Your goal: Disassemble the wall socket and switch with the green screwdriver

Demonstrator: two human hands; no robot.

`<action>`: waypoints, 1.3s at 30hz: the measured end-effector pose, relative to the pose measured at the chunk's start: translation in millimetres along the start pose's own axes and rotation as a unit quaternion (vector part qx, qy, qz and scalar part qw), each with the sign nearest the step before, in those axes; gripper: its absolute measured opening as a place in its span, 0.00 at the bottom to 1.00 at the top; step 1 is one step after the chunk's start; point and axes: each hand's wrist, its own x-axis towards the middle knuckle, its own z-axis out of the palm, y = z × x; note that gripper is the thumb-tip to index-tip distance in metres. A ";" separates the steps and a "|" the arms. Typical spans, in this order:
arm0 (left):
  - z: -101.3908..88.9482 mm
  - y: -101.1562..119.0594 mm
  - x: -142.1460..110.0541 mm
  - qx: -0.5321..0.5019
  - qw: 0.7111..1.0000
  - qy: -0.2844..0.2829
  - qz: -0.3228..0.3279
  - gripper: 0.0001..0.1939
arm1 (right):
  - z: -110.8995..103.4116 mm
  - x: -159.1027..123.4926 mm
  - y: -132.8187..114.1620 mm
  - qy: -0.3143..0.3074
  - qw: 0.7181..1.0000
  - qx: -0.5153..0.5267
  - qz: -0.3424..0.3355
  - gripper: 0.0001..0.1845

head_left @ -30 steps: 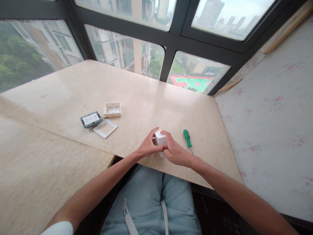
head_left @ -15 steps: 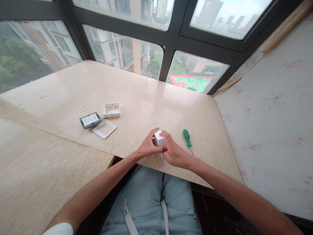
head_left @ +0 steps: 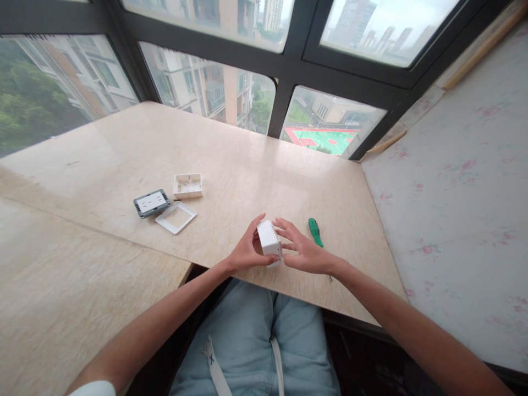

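Note:
My left hand (head_left: pixel 246 248) is closed around a white socket box (head_left: pixel 269 240), thumb along its near side and fingers behind its left side. The box is held tilted above the table, near the front edge. Close by on its right, my right hand (head_left: pixel 303 248) has its fingers spread; whether a fingertip touches the box I cannot tell. Just beyond the right hand lies a green-handled screwdriver (head_left: pixel 315 231), its shaft mostly hidden by that hand.
On the left of the marble-look table (head_left: pixel 231 159) lie an open white back box (head_left: pixel 188 187), a socket module (head_left: pixel 152 203) with a grey frame, and a white cover frame (head_left: pixel 176 218). Windows (head_left: pixel 214 88) border the far side, a papered wall (head_left: pixel 457 192) the right.
My right hand has let go of the white box and moved slightly right, its fingers spreading. The box has turned in my left hand, showing more of its white surface.

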 end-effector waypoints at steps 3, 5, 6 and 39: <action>0.0 3.1 -2.1 0.033 0.999 -0.013 0.025 0.65 | -9.9 -1.2 2.6 -0.007 1.000 0.022 0.011 0.47; 0.6 6.1 -2.9 0.048 0.998 -0.029 0.029 0.66 | -11.0 -0.9 1.7 -0.001 1.000 0.014 0.010 0.47; 0.8 7.1 -3.2 0.054 0.997 -0.035 0.030 0.66 | -10.4 -0.4 0.5 0.000 1.000 0.005 0.007 0.47; -12.9 2.2 0.0 0.345 0.881 -0.068 0.316 0.42 | -11.6 7.6 5.8 -0.030 0.984 0.169 0.053 0.49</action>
